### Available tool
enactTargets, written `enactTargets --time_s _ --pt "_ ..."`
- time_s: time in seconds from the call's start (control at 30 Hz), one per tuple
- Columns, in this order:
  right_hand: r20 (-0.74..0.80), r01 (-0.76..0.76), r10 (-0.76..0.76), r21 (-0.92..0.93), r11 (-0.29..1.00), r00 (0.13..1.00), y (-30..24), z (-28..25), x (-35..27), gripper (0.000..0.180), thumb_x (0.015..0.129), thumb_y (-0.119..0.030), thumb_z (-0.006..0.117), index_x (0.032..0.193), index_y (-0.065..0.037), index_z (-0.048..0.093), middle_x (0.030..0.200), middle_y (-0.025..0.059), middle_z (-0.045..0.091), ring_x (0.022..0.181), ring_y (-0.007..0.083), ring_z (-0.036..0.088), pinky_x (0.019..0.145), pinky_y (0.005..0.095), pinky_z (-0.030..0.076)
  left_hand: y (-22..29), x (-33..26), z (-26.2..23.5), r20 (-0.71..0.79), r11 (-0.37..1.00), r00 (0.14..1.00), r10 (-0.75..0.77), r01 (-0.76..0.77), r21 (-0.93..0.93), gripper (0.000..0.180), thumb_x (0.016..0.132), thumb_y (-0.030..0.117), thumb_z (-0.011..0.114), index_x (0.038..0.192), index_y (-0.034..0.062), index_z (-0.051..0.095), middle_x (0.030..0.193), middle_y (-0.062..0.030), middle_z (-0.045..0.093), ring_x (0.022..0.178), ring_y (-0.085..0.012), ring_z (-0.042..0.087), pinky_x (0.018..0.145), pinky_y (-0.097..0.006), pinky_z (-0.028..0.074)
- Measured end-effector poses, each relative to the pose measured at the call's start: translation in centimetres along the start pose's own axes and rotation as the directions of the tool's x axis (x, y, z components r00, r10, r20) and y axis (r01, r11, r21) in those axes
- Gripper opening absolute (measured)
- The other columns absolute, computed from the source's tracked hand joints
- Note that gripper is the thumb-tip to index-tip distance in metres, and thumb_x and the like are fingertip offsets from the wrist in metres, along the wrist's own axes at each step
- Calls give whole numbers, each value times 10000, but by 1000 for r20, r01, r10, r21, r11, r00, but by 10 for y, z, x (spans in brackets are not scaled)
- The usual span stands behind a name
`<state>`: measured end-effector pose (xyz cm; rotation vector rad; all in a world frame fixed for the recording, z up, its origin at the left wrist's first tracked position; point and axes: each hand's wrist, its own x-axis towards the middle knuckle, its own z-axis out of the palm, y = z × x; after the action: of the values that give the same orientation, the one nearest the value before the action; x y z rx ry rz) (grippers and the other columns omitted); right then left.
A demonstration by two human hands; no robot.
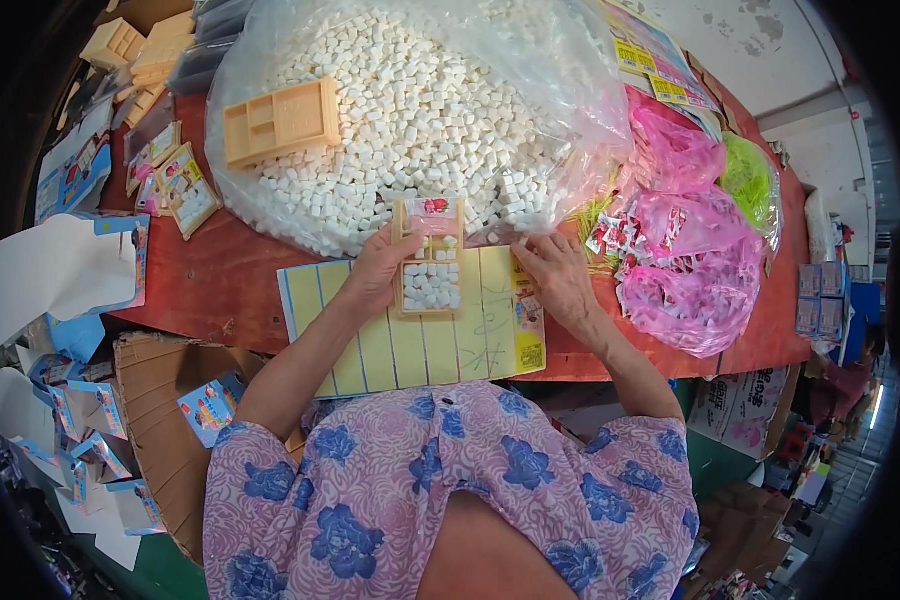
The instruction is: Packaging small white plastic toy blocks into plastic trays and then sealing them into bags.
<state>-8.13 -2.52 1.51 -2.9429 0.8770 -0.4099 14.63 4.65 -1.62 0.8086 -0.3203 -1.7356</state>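
Note:
My left hand (375, 268) is closed on the left edge of a cream compartment tray (398, 290). Small white marshmallow-like pieces (432, 288) fill the tray's large near compartment and partly its small ones. A pink-and-white packet (434, 215) sits in the far compartment. Under the tray lies a yellow lined card sheet (370, 350). My right hand (562, 282) rests by the sheet's right end, fingertips drawn together at the front edge of a big clear plastic bag (610, 110) of white pieces. Whatever those fingertips may hold is too small to make out.
An unfilled cream tray (300, 118) lies on the white pieces. Pink bags (690, 270) of small packets stand right, beside a green bag (748, 180). Filled packs (188, 192) lie left on the red table (210, 285); a cardboard box (165, 420) stands below.

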Motion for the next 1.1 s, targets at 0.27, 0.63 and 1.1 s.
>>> enactTargets --time_s 0.27,0.63,1.1 --pt "-31 -94 96 63 994 995 -5 3 6 295 642 -85 585 929 -65 519 856 67 481 825 233 455 740 354 340 0 1 -2 -1 1000 1000 4 -4 24 176 813 96 459 974 30 489 880 -71 571 764 -134 574 665 -273 492" --pt "11 7 -7 -24 1000 1000 -8 14 -18 363 640 -109 518 997 -58 481 893 97 450 849 237 440 782 368 325 -3 1 -1 -9 1000 1000 20 -20 1 182 809 96 463 979 38 495 894 -73 574 773 -142 576 675 -277 490" --pt "12 -169 169 179 969 986 -11 17 -20 267 703 -73 545 968 -50 521 865 89 482 836 241 448 735 365 338 -3 1 -3 -11 1000 1000 5 -4 12 180 801 100 478 967 37 504 879 -72 575 752 -134 576 661 -270 491"
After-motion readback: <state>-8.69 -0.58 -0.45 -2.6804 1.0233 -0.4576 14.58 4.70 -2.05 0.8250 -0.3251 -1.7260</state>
